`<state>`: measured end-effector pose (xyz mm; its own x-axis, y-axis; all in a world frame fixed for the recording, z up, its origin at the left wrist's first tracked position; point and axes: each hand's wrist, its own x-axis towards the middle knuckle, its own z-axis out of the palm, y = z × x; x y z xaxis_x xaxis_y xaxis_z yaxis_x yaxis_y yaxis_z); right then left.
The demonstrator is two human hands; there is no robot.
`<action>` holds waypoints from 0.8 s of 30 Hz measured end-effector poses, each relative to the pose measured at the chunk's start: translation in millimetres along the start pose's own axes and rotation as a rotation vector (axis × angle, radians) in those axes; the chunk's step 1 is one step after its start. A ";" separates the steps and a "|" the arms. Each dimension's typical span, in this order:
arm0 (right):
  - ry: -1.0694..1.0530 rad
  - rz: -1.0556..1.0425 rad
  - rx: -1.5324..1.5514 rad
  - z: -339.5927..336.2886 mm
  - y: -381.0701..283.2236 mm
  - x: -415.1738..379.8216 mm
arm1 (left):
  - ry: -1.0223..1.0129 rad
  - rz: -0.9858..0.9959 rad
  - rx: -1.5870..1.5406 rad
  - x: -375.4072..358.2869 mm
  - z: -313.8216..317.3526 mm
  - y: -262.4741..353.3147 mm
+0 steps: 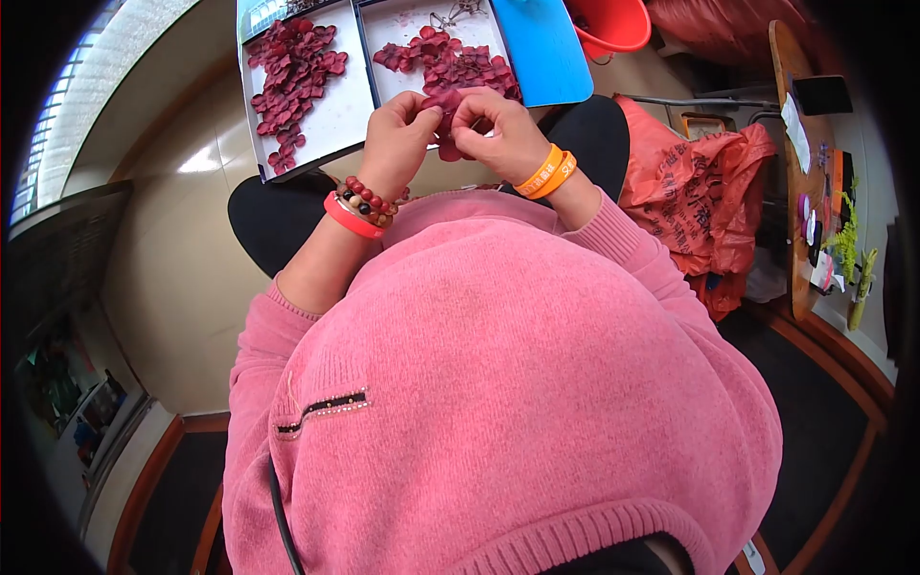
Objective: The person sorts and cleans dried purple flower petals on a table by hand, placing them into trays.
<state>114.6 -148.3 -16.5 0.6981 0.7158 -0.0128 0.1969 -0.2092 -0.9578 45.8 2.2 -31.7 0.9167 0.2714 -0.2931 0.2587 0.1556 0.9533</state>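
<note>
My left hand point(393, 142) and my right hand point(505, 139) meet over the near edge of a shallow white box point(337, 123). Between their pinched fingertips is a dark red artificial flower petal piece point(448, 149), partly hidden by the fingers. A heap of similar dark red petal pieces point(287, 81) lies in the box's left compartment. Just beyond my hands, the right compartment holds another heap of petal pieces point(465, 69). Some small thin metal-looking items point(458, 13) rest at its far end.
A blue panel point(546, 57) adjoins the box on the right. Behind it stands a red bucket point(613, 24). Red plastic bags point(695, 182) lie to my right, beside a wooden board point(803, 192) with small items on it. My knees point(273, 220) are under the box's near edge.
</note>
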 end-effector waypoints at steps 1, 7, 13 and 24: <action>0.028 0.061 0.031 -0.1 -0.6 1.7 | 0.003 0.005 0.020 -2.0 3.3 0.2; 0.101 0.103 0.022 1.6 4.0 0.8 | 0.027 -0.016 0.020 -6.3 7.9 0.3; 0.134 0.093 0.028 2.3 3.7 -0.9 | 0.027 -0.025 -0.001 -8.2 10.2 2.9; 0.251 -0.010 -0.121 7.7 2.4 -2.1 | 0.011 0.025 -0.102 -8.9 11.4 -0.2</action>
<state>108.3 -145.1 -21.0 0.8418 0.5335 0.0822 0.2746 -0.2920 -0.9162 41.0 -11.1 -28.4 0.9191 0.2866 -0.2704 0.2029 0.2440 0.9483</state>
